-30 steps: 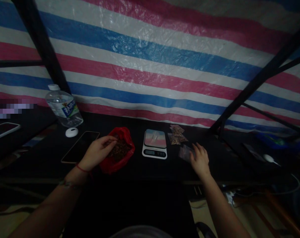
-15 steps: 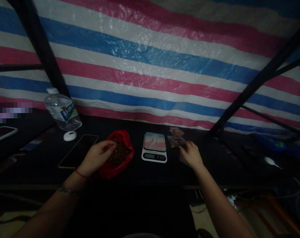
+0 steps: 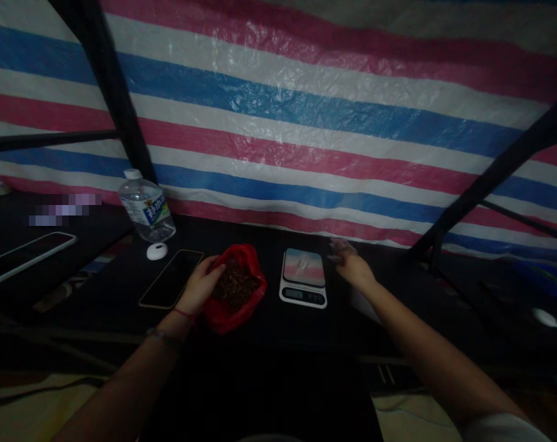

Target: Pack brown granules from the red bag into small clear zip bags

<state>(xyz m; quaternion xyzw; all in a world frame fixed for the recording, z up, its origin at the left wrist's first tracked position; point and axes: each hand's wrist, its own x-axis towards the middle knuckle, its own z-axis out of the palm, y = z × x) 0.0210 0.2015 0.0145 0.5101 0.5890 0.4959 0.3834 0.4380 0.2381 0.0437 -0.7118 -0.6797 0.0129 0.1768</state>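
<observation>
My left hand [image 3: 202,283] rests on the left rim of a red plastic bag [image 3: 244,294], fingers curled into its dark brown contents [image 3: 234,283]. A small white digital kitchen scale [image 3: 304,278] sits just right of the bag. My right hand [image 3: 354,267] reaches past the scale's far right corner, fingers closed on a small clear packet [image 3: 340,247] at the back of the black table [image 3: 269,331]. What else lies under that hand is hidden.
A dark phone [image 3: 171,286] lies left of the bag, with a small white round object [image 3: 157,251] and a water bottle [image 3: 146,207] behind it. Another phone [image 3: 27,256] lies far left. Black metal bars and a striped tarp stand behind the table.
My right hand moved from the near right of the table forward and left to the packets behind the scale. My left hand stayed at the red bag. The view shifted left.
</observation>
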